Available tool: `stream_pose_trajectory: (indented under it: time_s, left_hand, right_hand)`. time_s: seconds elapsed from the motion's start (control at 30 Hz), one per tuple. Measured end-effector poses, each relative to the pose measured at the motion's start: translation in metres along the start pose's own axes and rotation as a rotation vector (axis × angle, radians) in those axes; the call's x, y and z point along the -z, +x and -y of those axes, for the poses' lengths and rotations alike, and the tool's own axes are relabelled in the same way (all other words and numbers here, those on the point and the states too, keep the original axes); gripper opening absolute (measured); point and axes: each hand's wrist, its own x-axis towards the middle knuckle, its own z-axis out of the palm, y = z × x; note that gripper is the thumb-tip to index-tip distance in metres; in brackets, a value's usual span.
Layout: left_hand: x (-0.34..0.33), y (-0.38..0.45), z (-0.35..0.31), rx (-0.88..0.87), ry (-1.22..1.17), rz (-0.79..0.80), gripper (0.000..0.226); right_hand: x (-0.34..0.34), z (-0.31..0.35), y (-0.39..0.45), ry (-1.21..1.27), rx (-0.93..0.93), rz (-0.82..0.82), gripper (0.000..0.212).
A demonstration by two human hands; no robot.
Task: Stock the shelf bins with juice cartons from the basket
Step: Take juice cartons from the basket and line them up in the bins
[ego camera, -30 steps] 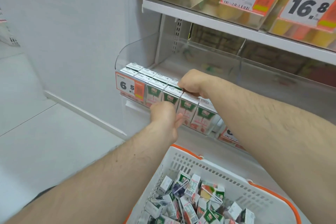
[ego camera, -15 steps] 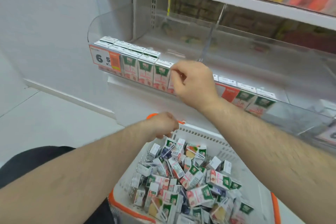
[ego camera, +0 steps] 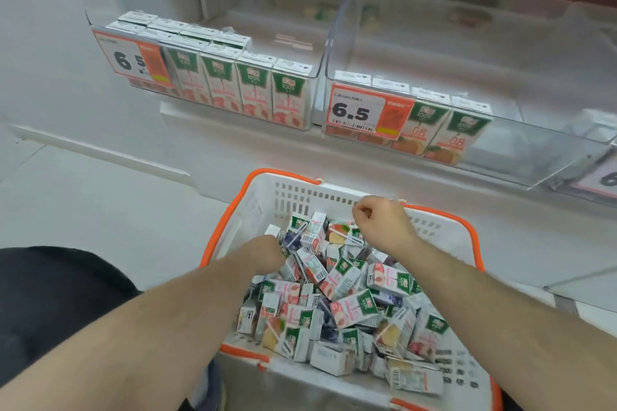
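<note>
With the left hand (ego camera: pixel 263 252) buried among jumbled juice cartons (ego camera: pixel 340 280), grip unreadable, and the right hand (ego camera: pixel 380 227) curled empty, a blind grab could snag a wrong flavour.

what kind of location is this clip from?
Most likely a supermarket or convenience-store aisle: clear acrylic shelf bins fronted with juice cartons, an orange-and-white price tag reading 6.5, and a white shopping basket with orange handles.

Bare forearms (ego camera: pixel 173 320), no sleeves (hairy, both), above black clothing (ego camera: pixel 50 294).
</note>
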Motion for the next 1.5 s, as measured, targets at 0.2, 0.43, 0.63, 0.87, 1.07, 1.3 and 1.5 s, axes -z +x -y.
stream_pose_trajectory:
  time_s: [0.2, 0.43, 0.63, 0.87, 1.07, 1.3, 1.5]
  left_hand:
    - [-0.054, 0.029, 0.024, 0.058, 0.573, -0.117, 0.049]
    - [-0.068, 0.055, 0.035, 0.135, 0.659, -0.158, 0.057]
    - [-0.062, 0.061, 0.035, 0.158, 0.054, -0.140, 0.077]
    - [-0.034, 0.030, 0.009, -0.181, -0.269, -0.193, 0.083]
    - [0.011, -0.012, -0.040, -0.343, -0.585, -0.171, 0.050]
    - [0.061, -0.070, -0.085, -0.503, -1.014, 0.040, 0.053]
    - [0.077, -0.094, -0.094, -0.465, -1.305, 0.082, 0.041]
  right_hand:
    - [-0.050, -0.068, -0.022, -0.290, -0.184, 0.505, 0.026]
    - [-0.092, -0.075, -0.051, -0.240, -0.372, 0.631, 0.098]
    - [-0.092, -0.084, -0.061, -0.114, -0.372, 0.554, 0.092]
    - [-0.051, -0.066, -0.051, -0.165, -0.218, 0.506, 0.042]
    - [0.040, -0.025, -0.039, -0.006, -0.132, 0.397, 0.057]
    - [0.131, 0.013, -0.062, 0.370, -0.065, 0.198, 0.034]
    - [0.138, 0.029, -0.070, 0.646, -0.035, 0.065, 0.037]
